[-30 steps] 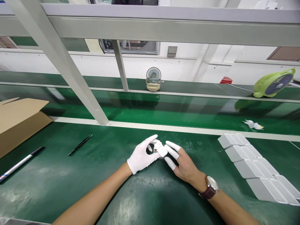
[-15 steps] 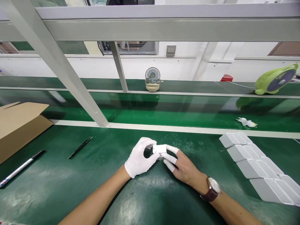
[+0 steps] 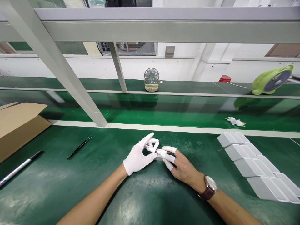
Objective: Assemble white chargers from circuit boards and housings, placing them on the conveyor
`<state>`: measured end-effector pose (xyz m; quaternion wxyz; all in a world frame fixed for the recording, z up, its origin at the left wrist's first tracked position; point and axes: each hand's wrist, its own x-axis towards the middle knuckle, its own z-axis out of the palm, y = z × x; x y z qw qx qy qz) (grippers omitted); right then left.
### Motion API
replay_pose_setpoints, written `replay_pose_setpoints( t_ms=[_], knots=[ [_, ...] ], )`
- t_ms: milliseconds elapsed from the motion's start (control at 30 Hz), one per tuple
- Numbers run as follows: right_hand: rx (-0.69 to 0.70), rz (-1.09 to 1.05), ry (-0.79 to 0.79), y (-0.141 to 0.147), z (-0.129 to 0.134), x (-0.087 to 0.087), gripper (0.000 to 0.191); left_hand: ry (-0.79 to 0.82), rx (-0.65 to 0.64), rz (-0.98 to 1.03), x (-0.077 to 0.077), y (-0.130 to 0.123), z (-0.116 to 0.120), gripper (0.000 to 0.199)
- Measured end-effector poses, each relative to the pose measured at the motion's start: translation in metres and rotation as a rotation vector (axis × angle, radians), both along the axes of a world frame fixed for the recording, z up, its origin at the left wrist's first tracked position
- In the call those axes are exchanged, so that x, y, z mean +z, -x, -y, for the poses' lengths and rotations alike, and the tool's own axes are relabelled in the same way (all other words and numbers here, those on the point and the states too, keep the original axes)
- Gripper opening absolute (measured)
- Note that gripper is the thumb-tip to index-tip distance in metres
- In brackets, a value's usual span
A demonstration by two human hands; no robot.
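Observation:
A small white case is between my hands over the green worktop, its lid raised and tilted to the left. Pale parts and a bit of red show inside, too small to make out. My left hand, in a white glove, grips the lid side, thumb low on the case and index finger stretched up. On the right edge, my right hand pinches the case with fingertips in white finger covers. A wristwatch is on the right wrist.
White trays line the right side. A marker, black tweezers and a cardboard box lie left. Behind the white rail, a white plug-like piece sits on a green belt. Two fans stand beyond; a slanted post rises left.
The case's flat white top has swung up and left, showing the inside. My left index finger has straightened. The plug-like piece has moved left along the belt.

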<state>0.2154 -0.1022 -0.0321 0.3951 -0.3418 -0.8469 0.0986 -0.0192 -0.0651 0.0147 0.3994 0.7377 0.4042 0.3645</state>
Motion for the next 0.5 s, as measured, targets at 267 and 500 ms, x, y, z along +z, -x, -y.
replay_pose_setpoints(
  t_ms=[267, 500],
  knots=[
    [0.028, -0.018, 0.019, 0.0002, -0.0021, 0.006, 0.035, 0.05, 0.024, 0.017, 0.005, -0.0046, -0.0006, 0.05],
    [-0.008, 0.062, 0.0, 0.0004, -0.0023, 0.0016, 0.044, 0.239, -0.077, 0.08, 0.0025, -0.0002, -0.0065, 0.041]
  ],
)
